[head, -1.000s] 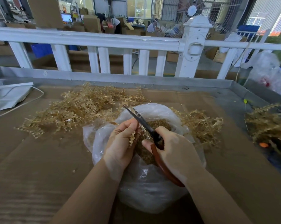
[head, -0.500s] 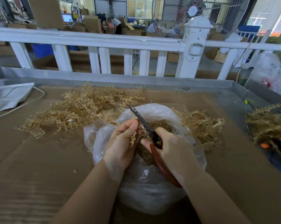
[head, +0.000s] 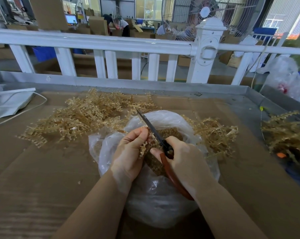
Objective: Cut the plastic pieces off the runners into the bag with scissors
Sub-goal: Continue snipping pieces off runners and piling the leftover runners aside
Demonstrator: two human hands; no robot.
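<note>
Left hand (head: 128, 152) pinches a runner (head: 144, 147) between thumb and fingers, holding it over the open mouth of the bag (head: 156, 195). Right hand (head: 183, 161) grips the scissors (head: 156, 133) by the red-brown handles; dark blades point up and away, lying right against the runner just past the left fingertips. Can't tell how far apart the blades are.

Bag is clear plastic, sits on the desk (head: 42, 187) between the forearms, with a heap of cut tan pieces (head: 170, 133) inside.

Uncut runners: big pile (head: 87, 118) behind-left of the bag, smaller pile (head: 214, 133) touching its right side, another clump (head: 287, 133) far right near the desk edge. A few loose bits lie on the cardboard left of the bag.

White bag with cord (head: 9, 104) at far left. White railing (head: 111, 44) runs behind the desk, large fan (head: 206, 12) beyond it.
</note>
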